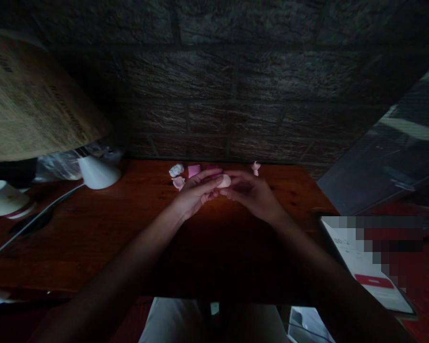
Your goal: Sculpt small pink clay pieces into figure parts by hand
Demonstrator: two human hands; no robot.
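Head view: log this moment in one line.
left hand: holding pale pink rounded lump; right hand: at same lump; beneath: brown wooden table

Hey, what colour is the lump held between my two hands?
Pale pink; the lump shows best in the head view.

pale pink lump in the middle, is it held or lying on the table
Held: the left hand grips the pale pink lump, its thumb against it. The right hand curls close; whether it touches, I cannot tell.
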